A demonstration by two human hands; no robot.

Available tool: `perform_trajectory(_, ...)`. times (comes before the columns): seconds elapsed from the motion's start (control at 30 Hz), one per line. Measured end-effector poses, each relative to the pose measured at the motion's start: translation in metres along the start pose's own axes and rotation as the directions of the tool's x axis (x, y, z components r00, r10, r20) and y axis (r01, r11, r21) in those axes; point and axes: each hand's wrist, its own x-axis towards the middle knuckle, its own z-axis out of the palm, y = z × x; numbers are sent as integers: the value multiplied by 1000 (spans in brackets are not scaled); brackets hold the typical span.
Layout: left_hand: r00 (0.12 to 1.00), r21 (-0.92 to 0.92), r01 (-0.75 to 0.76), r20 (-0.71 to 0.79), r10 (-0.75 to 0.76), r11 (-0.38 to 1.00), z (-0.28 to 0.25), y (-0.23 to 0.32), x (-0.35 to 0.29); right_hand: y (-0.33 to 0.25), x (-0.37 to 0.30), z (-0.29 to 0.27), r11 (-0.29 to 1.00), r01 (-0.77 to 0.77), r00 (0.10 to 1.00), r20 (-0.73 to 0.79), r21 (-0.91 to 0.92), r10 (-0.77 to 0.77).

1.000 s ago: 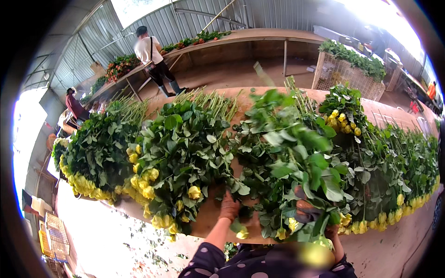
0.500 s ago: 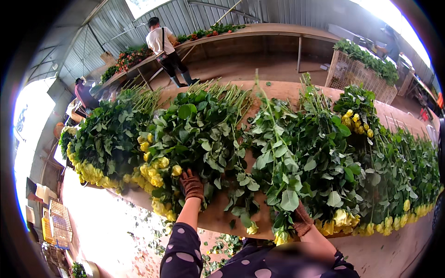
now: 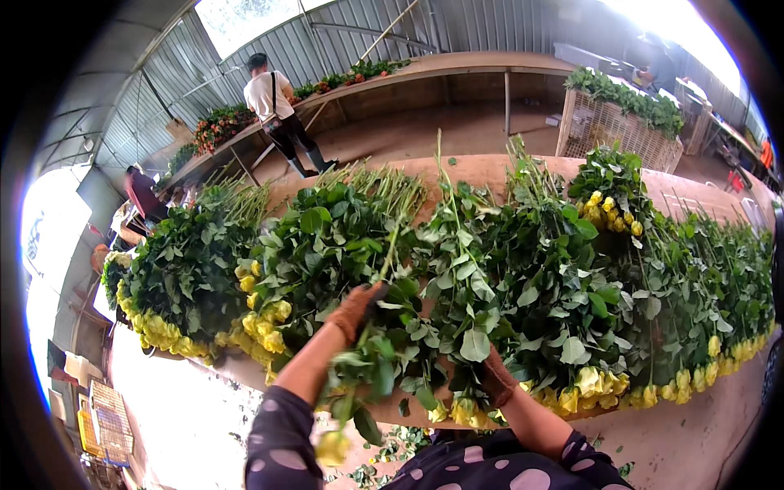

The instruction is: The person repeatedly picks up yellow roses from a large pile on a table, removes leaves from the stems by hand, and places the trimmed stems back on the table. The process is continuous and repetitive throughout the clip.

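My left hand [image 3: 356,312], in a brown glove, is closed around the stem of a yellow rose [image 3: 333,448]. That rose tilts across the middle, its bloom hanging low in front of the table edge and slightly blurred. Leaves partly cover my right hand [image 3: 496,377], gloved too, which reaches in at the head end of a leafy pile of roses [image 3: 457,286]; its fingers are hidden. Beneath that pile several yellow blooms [image 3: 467,412] show beside the hand. Left of my left hand lies another heap of yellow roses [image 3: 318,220], stems pointing away from me.
More yellow roses [image 3: 184,269] cover the wooden table [image 3: 490,166] to the left, with further rows [image 3: 694,302] at right. Beyond it, a person [image 3: 273,106] stands at a long back table [image 3: 457,64]. A crate of greenery [image 3: 616,126] stands far right. Fallen leaves litter the floor.
My left hand has lifted a rose out of the left heap and brought it toward the middle. My right hand has shifted slightly left among the leaves. The view has tilted a little.
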Motion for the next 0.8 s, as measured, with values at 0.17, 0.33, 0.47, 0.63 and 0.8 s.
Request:
perform_trajectory(0.17,868,765,-141,-210,451,629,66,-47,49,18,9,-37,-294,532,746,604,-794,-282)
perform_trajectory(0.33,981,933,-10,-62,186,361,86,-80,114,15,-10,-14,579,50,998,58,-814,-4)
perform_trajectory(0.47,986,905,-164,145,77,392,86,-83,141,-12,-11,10,216,-252,944,-190,-943,269)
perform_trajectory(0.63,945,229,-2,-319,77,974,81,-58,59,-65,-65,31,946,-210,965,-209,-248,159)
perform_trajectory(0.8,878,793,399,-475,58,461,65,-150,48,-127,-117,24,991,95,994,-42,-95,-99)
